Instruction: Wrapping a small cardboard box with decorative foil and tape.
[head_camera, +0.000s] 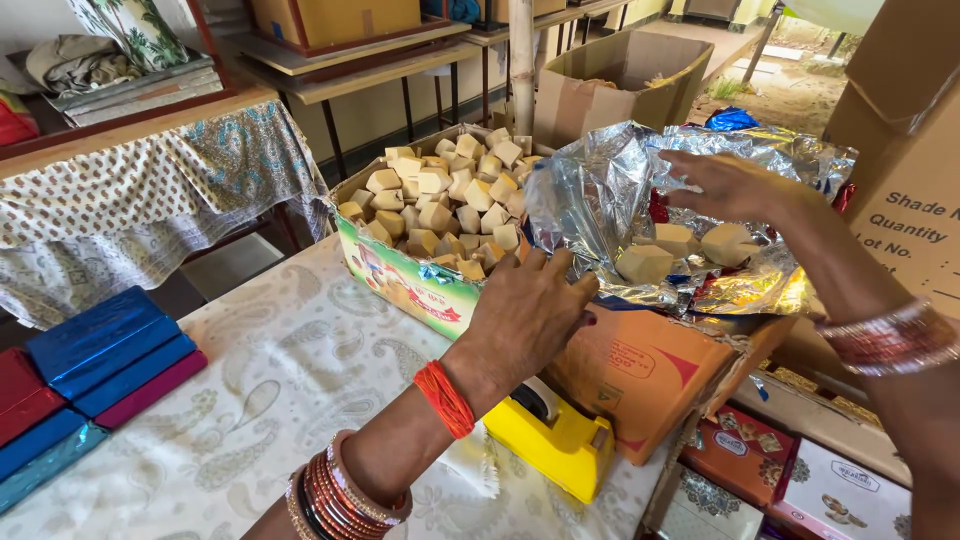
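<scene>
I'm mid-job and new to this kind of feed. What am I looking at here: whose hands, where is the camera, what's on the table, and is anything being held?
There is one picture, taken by a camera on the person's head, looking down at their own bare hands; no machine is involved. The left hand, with bangles and a red thread at the wrist, rests on the edge of a silver foil sheet beside an open box of tan cubes. The right hand hovers open over the foil, just above a few loose cubes lying on it. Neither hand clearly grips anything. On the patterned tablecloth sit a yellow tape dispenser and stacked blue and red packets.
</scene>
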